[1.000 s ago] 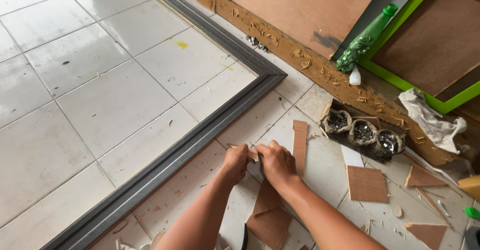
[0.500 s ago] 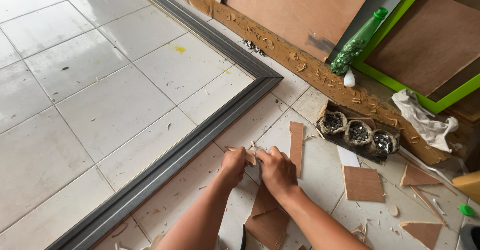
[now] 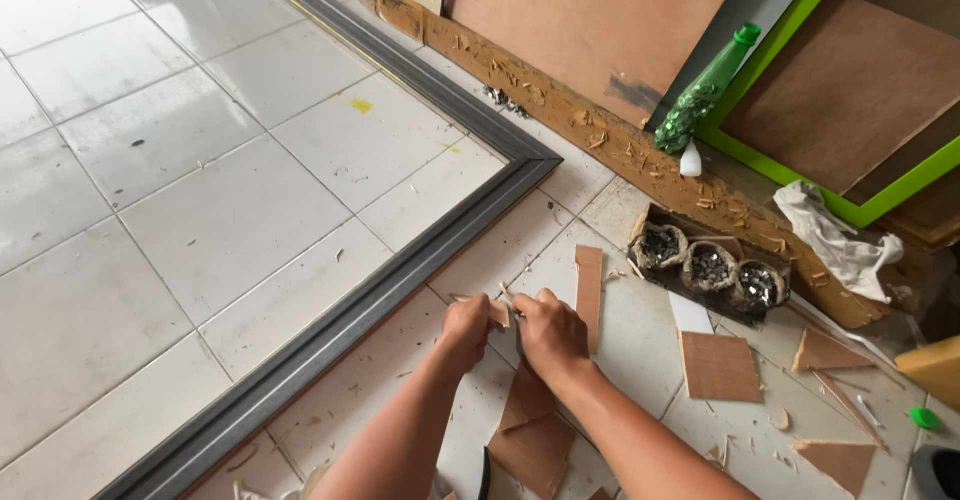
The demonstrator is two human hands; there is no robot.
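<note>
In the head view, both hands are meeting over the white tiled floor (image 3: pixel 200 220), just beside the inner edge of a grey picture frame (image 3: pixel 400 280) lying flat. The left hand (image 3: pixel 465 328) and the right hand (image 3: pixel 548 332) are closing their fingers together on a small brown board scrap (image 3: pixel 497 311), which is sitting between them, its long axis running roughly from one hand to the other, level with the floor; its exact shape is mostly hidden by the fingers. A narrow brown strip (image 3: pixel 588 282) is lying just right of the right hand, its long axis pointing away from the person. Under the right forearm a larger brown offcut (image 3: pixel 530 440) is resting on the tiles. Further right, one square board piece (image 3: pixel 719 365) and two triangular pieces (image 3: pixel 826 352) are lying well apart from the hands. Three small open sacks of metal bits (image 3: pixel 710 263) are sitting in a row in a dark tray. One green bottle (image 3: pixel 705 90) is leaning against the boards at the wall, and one crumpled white cloth (image 3: pixel 835 240) is lying near it.
</note>
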